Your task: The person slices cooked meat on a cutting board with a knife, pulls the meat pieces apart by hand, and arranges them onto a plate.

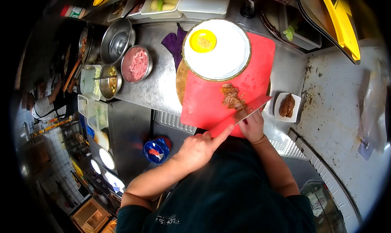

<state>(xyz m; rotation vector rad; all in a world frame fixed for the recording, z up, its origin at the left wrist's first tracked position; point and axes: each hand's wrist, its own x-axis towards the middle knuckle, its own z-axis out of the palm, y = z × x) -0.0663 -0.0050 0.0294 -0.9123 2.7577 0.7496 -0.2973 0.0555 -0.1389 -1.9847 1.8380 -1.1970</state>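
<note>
My left hand (197, 150) is closed round the handle of a large kitchen knife (256, 105), its index finger stretched along the blade. The blade lies slantwise over a red cutting board (199, 96), its tip pointing to the far right. My right hand (252, 126) is at the near side of the blade, fingers bent onto the end of a piece of cooked brown meat (241, 113), partly hidden by the blade. Sliced meat (231, 96) lies in an overlapping row just beyond the knife. A large white plate (218, 64) with a small yellow dish (203, 41) rests on the board's far part.
A square white dish (296, 105) with another brown meat piece stands right. Metal bowls, one of raw pink meat strips (138, 64), stand left near a purple cloth (174, 43). Food containers (165, 13) line the back. A wall (338, 86) bounds the right; another person (42, 105) is far left.
</note>
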